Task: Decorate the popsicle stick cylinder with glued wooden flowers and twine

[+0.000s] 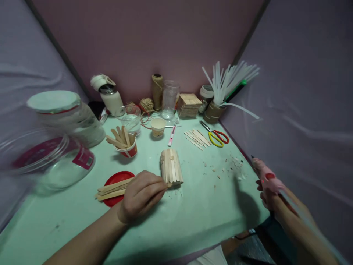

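Left hand (143, 194) pinches a wood chip (169, 185) beside a slatted cylinder (171, 169); right of it, right hand (271, 201) clamps plastic glue gun (264, 172).

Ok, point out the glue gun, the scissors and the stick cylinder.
Glue gun (264, 172): head view, on its pink body.
Scissors (211, 130): head view, near the pivot.
Stick cylinder (171, 168): head view, on its side sticks.

Left hand (142, 195), right hand (276, 207) and both forearms (91, 235) are bare.
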`<state>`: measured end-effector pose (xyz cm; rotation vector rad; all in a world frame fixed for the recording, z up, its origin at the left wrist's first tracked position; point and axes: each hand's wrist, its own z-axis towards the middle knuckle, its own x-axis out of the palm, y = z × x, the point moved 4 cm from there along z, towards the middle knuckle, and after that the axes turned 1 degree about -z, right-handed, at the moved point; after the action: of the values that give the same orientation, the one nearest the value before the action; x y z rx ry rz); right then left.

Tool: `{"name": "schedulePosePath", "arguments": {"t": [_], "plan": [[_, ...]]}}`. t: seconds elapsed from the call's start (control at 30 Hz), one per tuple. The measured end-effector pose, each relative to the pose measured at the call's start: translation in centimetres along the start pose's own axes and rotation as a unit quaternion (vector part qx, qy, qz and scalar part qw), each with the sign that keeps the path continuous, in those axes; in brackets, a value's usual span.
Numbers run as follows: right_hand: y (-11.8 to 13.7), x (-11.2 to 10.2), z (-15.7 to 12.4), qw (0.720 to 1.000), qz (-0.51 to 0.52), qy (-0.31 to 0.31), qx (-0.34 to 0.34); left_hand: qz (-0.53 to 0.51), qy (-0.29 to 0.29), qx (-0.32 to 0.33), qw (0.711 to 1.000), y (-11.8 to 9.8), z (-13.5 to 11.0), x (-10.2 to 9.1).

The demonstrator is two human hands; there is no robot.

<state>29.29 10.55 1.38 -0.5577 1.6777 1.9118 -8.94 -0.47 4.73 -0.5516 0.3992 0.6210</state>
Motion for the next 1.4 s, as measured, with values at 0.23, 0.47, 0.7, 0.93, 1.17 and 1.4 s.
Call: {"name": "schedulePosePath", "arguments": {"t": [0.23, 0.47, 0.7, 0.93, 1.17, 1.4], "plan": [[8.1, 5.1, -2.5, 0.979, 0.130, 0.155, 0.004, -0.023, 0.023, -0.007, 0.999, -0.3, -0.6, 1.0], [10.5, 8.7, -2.0, 0.962, 0.054, 0.267, -0.031, -0.042, 0.057, -0.021, 0.997, -0.2, -1.4, 2.2], [11.8, 9.8, -1.2, 0.953, 0.015, 0.296, -0.061, -0.045, 0.083, -0.055, 0.994, 0.4, -2.2, 3.3], [12.0, 10.1, -1.0, 0.951, -0.003, 0.299, -0.078, -0.035, 0.066, -0.047, 0.996, 0.6, -2.3, 3.7], [12.2, 10.4, -1.1, 0.948, 0.000, 0.307, -0.083, -0.021, 0.055, -0.039, 0.998, 0.6, -2.3, 3.9], [11.9, 10.6, -0.8, 0.949, -0.009, 0.306, -0.075, -0.025, 0.058, -0.039, 0.997, 0.5, -2.1, 3.6]]}}
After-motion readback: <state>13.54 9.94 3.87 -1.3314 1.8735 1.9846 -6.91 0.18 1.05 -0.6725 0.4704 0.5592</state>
